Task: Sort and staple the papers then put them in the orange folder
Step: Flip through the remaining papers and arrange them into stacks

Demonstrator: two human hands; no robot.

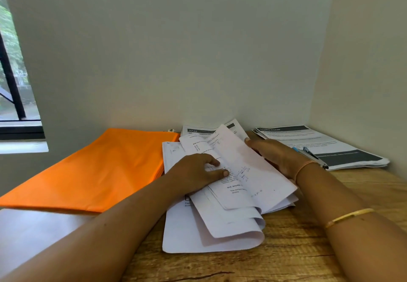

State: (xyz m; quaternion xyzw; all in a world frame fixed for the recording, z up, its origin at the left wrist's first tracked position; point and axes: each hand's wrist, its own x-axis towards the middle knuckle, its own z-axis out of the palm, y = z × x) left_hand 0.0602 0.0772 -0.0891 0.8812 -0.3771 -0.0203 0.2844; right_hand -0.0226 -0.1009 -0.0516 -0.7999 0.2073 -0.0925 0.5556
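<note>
Left hand (193,172) atop papers (231,222) (orange folder (99,167) beside)

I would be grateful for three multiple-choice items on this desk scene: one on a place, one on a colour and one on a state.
1. Where does the stapler lie?
A. In a drawer.
B. On the paper stack at the right.
C. On a chair.

2. What colour is the folder?
A. Blue.
B. Green.
C. Orange.

3. How is the folder placed?
A. Flat on the table.
B. Standing upright.
C. Held up in the air.

Answers:
1 B: the stapler rests on the paper stack, just to the right of the right hand.
2 C: the folder's whole face is plain orange.
3 A: the folder lies flat on the table.
</note>
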